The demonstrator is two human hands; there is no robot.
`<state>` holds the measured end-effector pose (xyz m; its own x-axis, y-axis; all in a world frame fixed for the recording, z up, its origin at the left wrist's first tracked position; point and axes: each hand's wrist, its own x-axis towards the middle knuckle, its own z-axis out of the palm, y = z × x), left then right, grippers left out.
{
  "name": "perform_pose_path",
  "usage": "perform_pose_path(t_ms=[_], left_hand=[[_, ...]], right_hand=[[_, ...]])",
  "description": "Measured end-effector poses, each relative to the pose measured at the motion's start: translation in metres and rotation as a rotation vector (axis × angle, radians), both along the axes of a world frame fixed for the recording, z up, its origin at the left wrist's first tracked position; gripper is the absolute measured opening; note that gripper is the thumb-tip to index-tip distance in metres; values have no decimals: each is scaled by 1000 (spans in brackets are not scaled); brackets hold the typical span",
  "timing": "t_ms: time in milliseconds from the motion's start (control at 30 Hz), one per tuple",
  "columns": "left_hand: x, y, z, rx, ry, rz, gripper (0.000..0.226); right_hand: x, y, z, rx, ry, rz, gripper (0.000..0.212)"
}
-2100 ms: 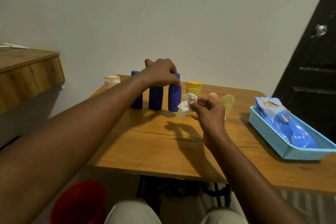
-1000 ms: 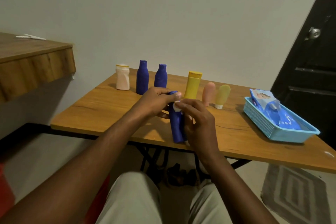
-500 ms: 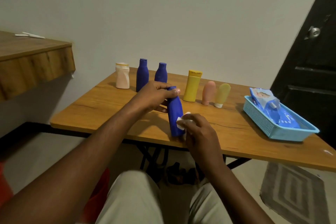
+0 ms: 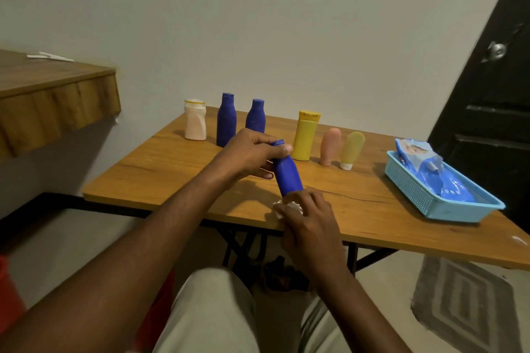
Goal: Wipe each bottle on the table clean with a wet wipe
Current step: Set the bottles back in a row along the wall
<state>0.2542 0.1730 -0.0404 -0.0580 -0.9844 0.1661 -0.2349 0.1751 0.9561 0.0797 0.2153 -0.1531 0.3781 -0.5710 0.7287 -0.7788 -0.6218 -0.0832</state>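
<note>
While my left hand (image 4: 252,156) curls round the top of the dark blue bottle (image 4: 286,175), fingers and thumb pinching just under its cap, my right hand (image 4: 308,218) is closed round a crumpled white wet wipe (image 4: 282,208) pressed to the bottle's lower end. The bottle is plain matte blue plastic with a small cap, sloping shoulders and a straight round body. It sits over the near middle of the wooden surface (image 4: 160,175); whether its base touches the wood I cannot tell. Its long axis is close to upright but tilted, cap pointing up and to the far left, base toward the near right behind my right fingers.

Along the far side stand a cream bottle (image 4: 195,123), two blue bottles (image 4: 226,120), a yellow bottle (image 4: 306,135), a pink tube (image 4: 330,146) and a pale yellow tube (image 4: 351,149). At the right, a light blue basket (image 4: 415,195) holds a wipes pack (image 4: 430,172).
</note>
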Motion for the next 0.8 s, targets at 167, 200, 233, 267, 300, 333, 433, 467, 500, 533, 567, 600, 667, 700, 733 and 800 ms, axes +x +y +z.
perform_pose_path(t_ms=[167, 200, 233, 267, 300, 333, 433, 467, 500, 533, 567, 600, 667, 700, 733, 800], left_hand=[[-3, -3, 5, -10, -75, -15, 20], [-3, -3, 6, -8, -87, -34, 20], [-3, -2, 7, -4, -96, -54, 20], [-4, -2, 7, -2, -102, -72, 20], [-5, -1, 7, -2, -104, -85, 21], [-6, -1, 7, -7, -102, -95, 22], [-6, 0, 10, -26, -84, -86, 31], [-5, 0, 11, -29, -78, -73, 34], [-5, 0, 11, -31, -71, -59, 36], [-4, 0, 10, -32, -63, -45, 38], [-2, 1, 10, -31, -54, -33, 39], [-1, 1, 9, -29, -46, -26, 40], [0, 2, 9, -26, -46, -30, 41], [1, 2, 10, -22, -50, -42, 41], [1, 3, 12, -14, -50, -60, 41], [1, 4, 15, -1, -53, -95, 43]], right_hand=[[-13, -8, 22, 86, -352, 79, 30], [-13, -12, 26, 116, -431, 98, 29], [-12, -15, 31, 138, -500, 110, 28], [-10, -19, 36, 148, -554, 118, 27], [-7, -21, 40, 147, -591, 123, 26], [-5, -22, 44, 138, -615, 126, 26], [0, -19, 39, 130, -597, 161, 33], [-1, -16, 33, 139, -561, 168, 35], [-2, -12, 25, 151, -510, 157, 35], [-4, -7, 17, 167, -456, 133, 36], [-5, -3, 9, 184, -409, 111, 37], [-7, 0, 3, 197, -375, 95, 38], [-11, -1, -1, 206, -368, 90, 37], [-12, -3, 0, 218, -410, 97, 37], [-12, -6, 4, 237, -482, 108, 35], [-11, -13, 17, 273, -646, 124, 29]])
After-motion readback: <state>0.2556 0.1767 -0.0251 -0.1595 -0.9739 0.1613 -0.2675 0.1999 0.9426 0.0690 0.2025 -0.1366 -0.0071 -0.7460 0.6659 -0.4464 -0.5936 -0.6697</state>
